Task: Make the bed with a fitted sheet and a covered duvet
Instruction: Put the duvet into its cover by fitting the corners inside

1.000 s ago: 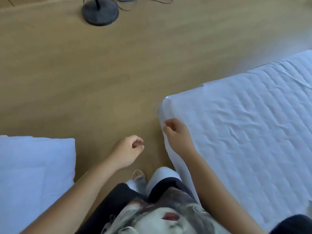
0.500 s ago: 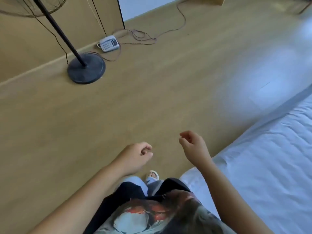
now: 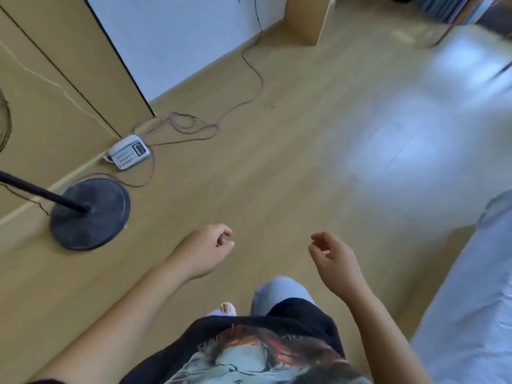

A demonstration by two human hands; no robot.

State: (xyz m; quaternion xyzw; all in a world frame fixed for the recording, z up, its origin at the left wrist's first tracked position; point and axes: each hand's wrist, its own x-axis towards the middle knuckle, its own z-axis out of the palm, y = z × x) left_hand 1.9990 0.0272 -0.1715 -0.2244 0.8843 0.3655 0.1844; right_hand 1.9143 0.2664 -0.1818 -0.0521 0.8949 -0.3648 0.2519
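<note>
**Two empty hands above a wooden floor, bed at the right edge**

A person looks down at their own body and arms. The left hand (image 3: 205, 250) sits just left of the frame's centre, and the right hand (image 3: 335, 259) just right of it. Both have loosely curled fingers and grasp nothing. The hands are apart, with bare wooden floor (image 3: 277, 176) showing between them.

The bed (image 3: 471, 314) fills the lower right edge of the frame, covered in pale, blurred fabric. Neither hand touches it.

At the bottom centre is a dark printed shirt (image 3: 263, 350), with one foot (image 3: 225, 309) just above it.

At the left, a round black stand base (image 3: 90, 213) rests on the floor, and a dark pole (image 3: 33, 189) slants from it out of the frame. Above the base lies a white telephone (image 3: 128, 152), with thin tangled cables (image 3: 191, 127) to its upper right. Wooden panels (image 3: 55, 65) fill the upper left, beside a white wall (image 3: 177, 31).
</note>
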